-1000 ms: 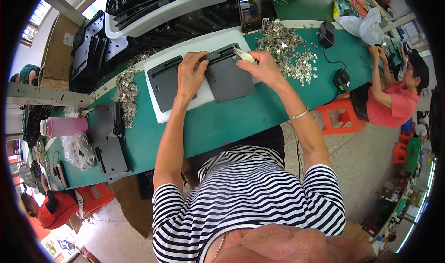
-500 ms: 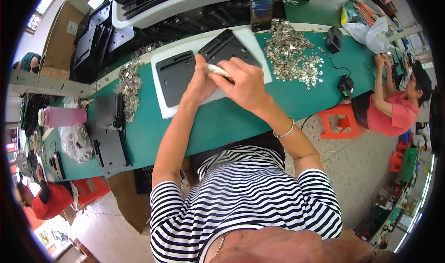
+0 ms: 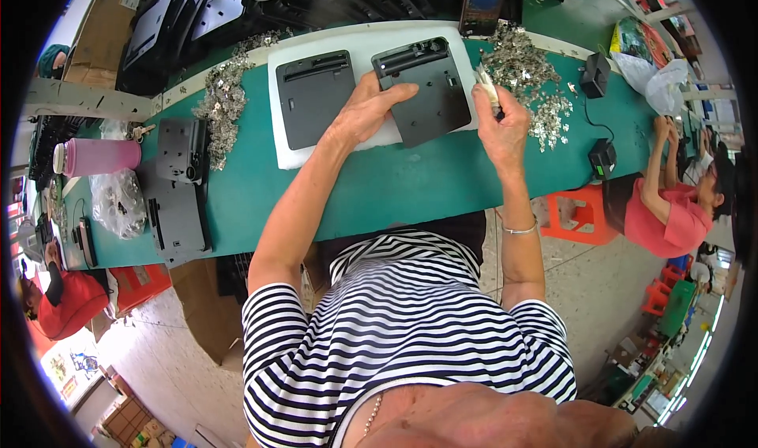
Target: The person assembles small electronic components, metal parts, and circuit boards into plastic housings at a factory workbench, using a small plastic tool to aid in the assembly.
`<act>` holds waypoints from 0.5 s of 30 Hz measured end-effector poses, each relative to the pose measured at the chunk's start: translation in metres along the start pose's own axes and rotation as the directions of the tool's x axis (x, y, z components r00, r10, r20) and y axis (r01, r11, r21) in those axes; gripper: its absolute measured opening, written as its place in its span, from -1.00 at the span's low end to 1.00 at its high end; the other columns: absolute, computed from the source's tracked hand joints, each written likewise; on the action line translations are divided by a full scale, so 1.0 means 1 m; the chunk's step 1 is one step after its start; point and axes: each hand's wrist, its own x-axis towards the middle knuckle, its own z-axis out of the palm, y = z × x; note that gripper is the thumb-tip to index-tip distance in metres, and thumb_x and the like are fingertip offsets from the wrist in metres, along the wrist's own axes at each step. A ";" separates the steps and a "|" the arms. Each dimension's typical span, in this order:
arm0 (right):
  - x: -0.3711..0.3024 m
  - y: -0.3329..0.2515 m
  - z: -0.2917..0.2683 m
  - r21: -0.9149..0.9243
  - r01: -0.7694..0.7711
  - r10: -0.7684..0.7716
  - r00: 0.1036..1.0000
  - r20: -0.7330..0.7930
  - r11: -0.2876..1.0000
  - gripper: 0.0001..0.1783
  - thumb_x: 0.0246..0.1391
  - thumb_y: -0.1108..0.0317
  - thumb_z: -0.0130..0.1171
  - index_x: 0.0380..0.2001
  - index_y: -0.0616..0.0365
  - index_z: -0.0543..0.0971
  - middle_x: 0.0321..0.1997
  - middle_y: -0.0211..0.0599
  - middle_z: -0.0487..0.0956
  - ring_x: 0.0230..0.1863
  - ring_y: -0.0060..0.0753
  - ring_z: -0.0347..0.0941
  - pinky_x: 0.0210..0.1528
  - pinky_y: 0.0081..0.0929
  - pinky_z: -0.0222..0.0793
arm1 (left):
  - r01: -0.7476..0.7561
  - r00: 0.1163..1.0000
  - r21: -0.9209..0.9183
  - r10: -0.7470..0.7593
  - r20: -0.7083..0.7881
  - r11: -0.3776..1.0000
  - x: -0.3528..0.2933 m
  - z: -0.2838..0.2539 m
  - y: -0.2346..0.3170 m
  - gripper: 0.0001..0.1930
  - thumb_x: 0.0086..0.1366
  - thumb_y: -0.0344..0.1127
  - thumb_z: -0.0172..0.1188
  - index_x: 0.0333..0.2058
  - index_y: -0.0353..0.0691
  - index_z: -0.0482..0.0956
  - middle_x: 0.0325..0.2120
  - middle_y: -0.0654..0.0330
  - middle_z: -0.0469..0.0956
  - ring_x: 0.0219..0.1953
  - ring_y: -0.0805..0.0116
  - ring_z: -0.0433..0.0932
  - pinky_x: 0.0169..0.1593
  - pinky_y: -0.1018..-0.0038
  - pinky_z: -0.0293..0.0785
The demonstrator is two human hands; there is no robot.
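Observation:
My left hand (image 3: pixel 365 112) grips the left edge of a black plastic panel (image 3: pixel 433 104), its thumb lying across the top face. This panel is tilted over the right part of a white foam pad (image 3: pixel 294 158). A second black panel (image 3: pixel 317 104) lies flat on the pad's left part. To the right of the held panel, my right hand (image 3: pixel 504 124) is closed round a slim tool (image 3: pixel 486 88) wrapped in white; its exact kind is unclear. The tool's upper end is beside a heap of small shiny metal pieces (image 3: pixel 525 69).
More metal pieces (image 3: pixel 221 124) are heaped to the left of the pad. Black panels (image 3: pixel 180 211), a pink bottle (image 3: pixel 101 157) and a plastic bag (image 3: pixel 118 199) sit further left. A black adapter (image 3: pixel 594 75) with a cable is at right. Co-workers sit at both sides.
My hands have parted. The left now grips the right-hand panel's edge, and the right has moved rightward with the white-wrapped tool to the metal pieces. The view has shifted slightly.

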 end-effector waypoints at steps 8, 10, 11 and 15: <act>-0.004 0.003 0.003 -0.081 0.043 -0.041 0.999 0.022 0.996 -0.81 0.08 0.31 0.25 -0.34 0.24 0.63 -0.51 -0.13 0.56 -0.57 -0.29 0.47 -0.47 -0.35 0.35 | -0.074 0.992 0.239 0.095 -0.077 0.968 0.001 0.000 -0.005 -0.58 0.17 -0.12 0.25 -0.14 -0.37 0.56 -0.33 0.26 0.55 -0.29 0.49 0.44 -0.18 0.48 0.39; -0.005 0.006 0.004 -0.092 0.046 -0.044 0.999 0.026 0.995 -0.80 0.08 0.31 0.25 -0.34 0.24 0.63 -0.50 -0.12 0.57 -0.55 -0.28 0.49 -0.46 -0.35 0.36 | -0.120 0.988 0.253 0.140 -0.063 0.960 -0.006 0.010 0.006 -0.58 0.17 -0.13 0.24 -0.13 -0.38 0.55 -0.34 0.26 0.55 -0.28 0.48 0.44 -0.15 0.47 0.40; -0.006 0.008 0.004 -0.086 0.017 -0.013 0.999 0.037 0.996 -0.80 0.08 0.31 0.25 -0.33 0.24 0.63 -0.49 -0.12 0.57 -0.54 -0.28 0.50 -0.45 -0.35 0.37 | -0.165 0.982 0.270 0.185 -0.048 0.949 -0.008 0.013 0.010 -0.57 0.18 -0.13 0.24 -0.13 -0.39 0.55 -0.34 0.26 0.55 -0.27 0.47 0.44 -0.13 0.46 0.40; -0.007 0.009 0.004 -0.104 0.000 0.007 0.998 0.065 0.995 -0.80 0.08 0.31 0.26 -0.33 0.25 0.63 -0.48 -0.11 0.57 -0.54 -0.28 0.49 -0.46 -0.35 0.36 | -0.165 0.982 0.282 0.183 -0.039 0.945 -0.012 0.014 0.012 -0.58 0.18 -0.15 0.22 -0.11 -0.38 0.54 -0.34 0.24 0.55 -0.26 0.45 0.45 -0.10 0.43 0.41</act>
